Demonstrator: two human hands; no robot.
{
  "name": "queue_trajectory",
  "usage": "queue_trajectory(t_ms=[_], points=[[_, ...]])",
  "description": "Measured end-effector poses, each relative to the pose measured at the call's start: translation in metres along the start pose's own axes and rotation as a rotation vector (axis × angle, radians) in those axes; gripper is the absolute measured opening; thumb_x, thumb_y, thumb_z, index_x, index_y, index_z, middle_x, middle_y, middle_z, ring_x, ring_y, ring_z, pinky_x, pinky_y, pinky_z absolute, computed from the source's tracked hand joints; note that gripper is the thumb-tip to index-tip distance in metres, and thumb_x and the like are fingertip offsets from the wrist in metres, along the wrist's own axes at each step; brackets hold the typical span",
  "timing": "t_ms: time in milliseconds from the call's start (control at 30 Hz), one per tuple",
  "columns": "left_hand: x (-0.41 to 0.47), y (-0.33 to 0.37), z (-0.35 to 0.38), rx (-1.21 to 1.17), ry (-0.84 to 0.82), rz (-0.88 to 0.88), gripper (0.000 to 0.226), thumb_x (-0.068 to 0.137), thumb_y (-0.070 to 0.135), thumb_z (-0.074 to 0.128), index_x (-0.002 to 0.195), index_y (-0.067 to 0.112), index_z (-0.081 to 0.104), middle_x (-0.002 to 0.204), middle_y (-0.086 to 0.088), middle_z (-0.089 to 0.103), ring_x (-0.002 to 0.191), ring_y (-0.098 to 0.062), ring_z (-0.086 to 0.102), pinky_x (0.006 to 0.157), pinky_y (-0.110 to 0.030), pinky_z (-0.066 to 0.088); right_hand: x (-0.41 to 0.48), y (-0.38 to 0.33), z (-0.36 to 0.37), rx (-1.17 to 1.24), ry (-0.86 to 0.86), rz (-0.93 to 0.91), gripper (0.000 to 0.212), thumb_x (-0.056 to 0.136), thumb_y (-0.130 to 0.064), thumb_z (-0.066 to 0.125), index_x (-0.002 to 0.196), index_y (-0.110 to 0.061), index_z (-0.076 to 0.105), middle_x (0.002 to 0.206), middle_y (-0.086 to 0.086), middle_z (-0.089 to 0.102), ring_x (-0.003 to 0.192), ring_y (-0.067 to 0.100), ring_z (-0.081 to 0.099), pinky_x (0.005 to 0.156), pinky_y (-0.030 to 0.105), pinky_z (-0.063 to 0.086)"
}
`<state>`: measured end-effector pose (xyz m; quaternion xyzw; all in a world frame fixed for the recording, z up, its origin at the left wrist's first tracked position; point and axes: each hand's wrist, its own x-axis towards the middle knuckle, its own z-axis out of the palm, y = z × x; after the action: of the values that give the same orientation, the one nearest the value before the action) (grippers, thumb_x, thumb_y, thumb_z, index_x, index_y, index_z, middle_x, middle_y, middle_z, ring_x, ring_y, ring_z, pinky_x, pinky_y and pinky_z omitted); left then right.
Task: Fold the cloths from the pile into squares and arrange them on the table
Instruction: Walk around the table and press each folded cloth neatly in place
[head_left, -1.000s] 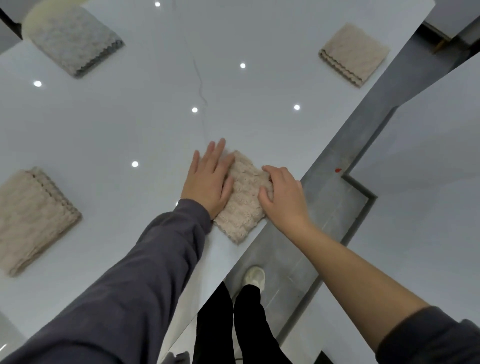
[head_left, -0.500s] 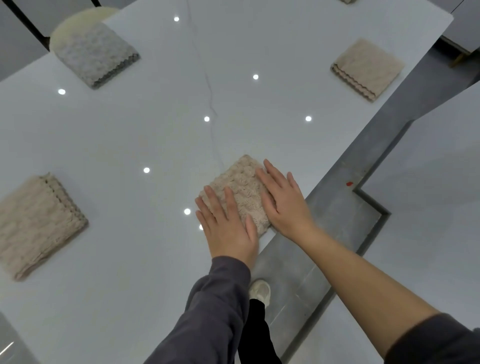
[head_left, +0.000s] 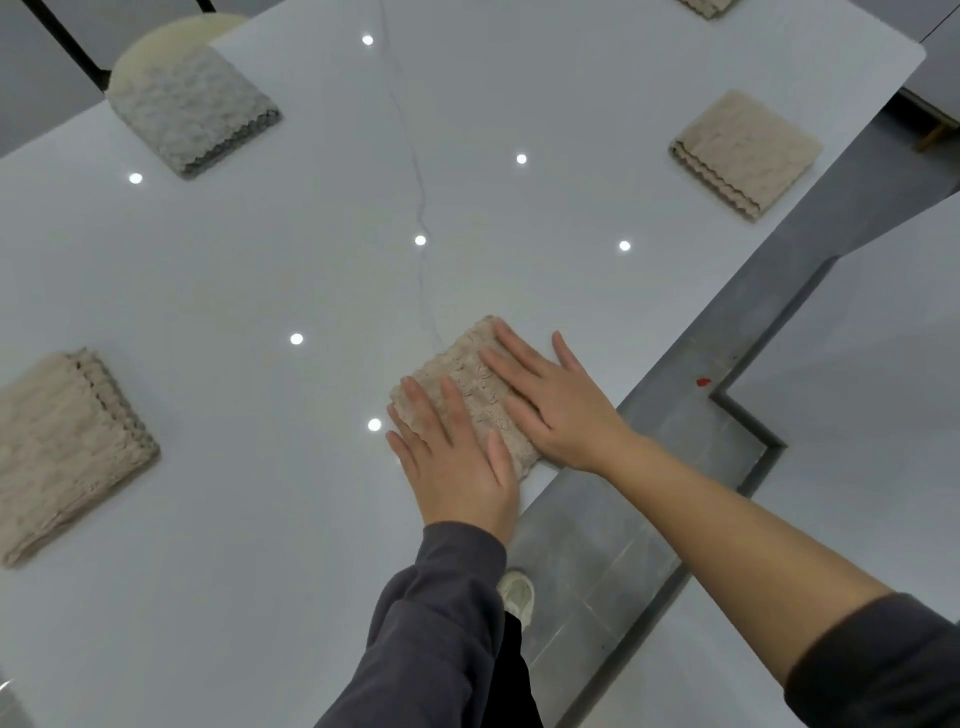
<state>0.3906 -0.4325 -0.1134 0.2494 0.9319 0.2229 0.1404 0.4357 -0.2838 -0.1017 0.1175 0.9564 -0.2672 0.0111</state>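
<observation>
Pressed flat on a small folded beige cloth (head_left: 467, 371) with both hands, close to the right edge of the white table (head_left: 260, 270). Rested the left hand (head_left: 457, 462) over its near left corner, fingers straight and slightly spread, gripping nothing. Rested the right hand (head_left: 556, 410) across its right half, fingers straight and fanned, palm down, likewise gripping nothing. Could see only the far and middle parts of that cloth, between and beyond the fingers. Could not see its near edge or right side under the palms, nor tell how its layers lay there.

Saw other folded cloths well apart on the same top:
- a beige cloth (head_left: 62, 447) at the left, cut off by the frame edge
- a grey cloth (head_left: 192, 114) at the far left corner, with scalloped edges showing
- another beige cloth (head_left: 743, 150) at the far right
- a sliver of one more cloth (head_left: 709, 4) at the very top, mostly out of frame

Made out a round cream shape (head_left: 171, 36) behind the grey cloth, partly covered; could not tell what. Below the table's edge, glimpsed a pale shoe (head_left: 517, 597) on the grey floor (head_left: 597, 545), half hidden by the left sleeve (head_left: 441, 623).
</observation>
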Motion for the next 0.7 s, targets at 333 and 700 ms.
queue_trajectory(t_ms=[333,700], points=[[0.004,0.0,0.003,-0.004,0.028,-0.005,0.066,0.094,0.039,0.018,0.154,0.012,0.012,0.161,-0.015,-0.004,0.148,-0.033,-0.002,0.118,-0.054,0.0,0.005,-0.002,0.005,-0.069,0.001,-0.053,0.055,0.101,-0.035,0.024,0.154,-0.022,0.024,0.164,-0.003,0.002,0.147,0.002,0.013,0.12,0.055,0.001],[0.004,-0.01,-0.024,-0.065,-0.018,-0.012,0.07,0.092,0.045,0.019,0.153,0.01,0.015,0.16,-0.016,-0.011,0.148,-0.034,-0.004,0.119,-0.052,0.001,0.005,0.004,0.002,-0.037,0.103,0.021,0.053,0.101,-0.033,0.029,0.153,-0.025,0.026,0.164,-0.002,0.003,0.148,0.005,0.013,0.121,0.052,0.003]])
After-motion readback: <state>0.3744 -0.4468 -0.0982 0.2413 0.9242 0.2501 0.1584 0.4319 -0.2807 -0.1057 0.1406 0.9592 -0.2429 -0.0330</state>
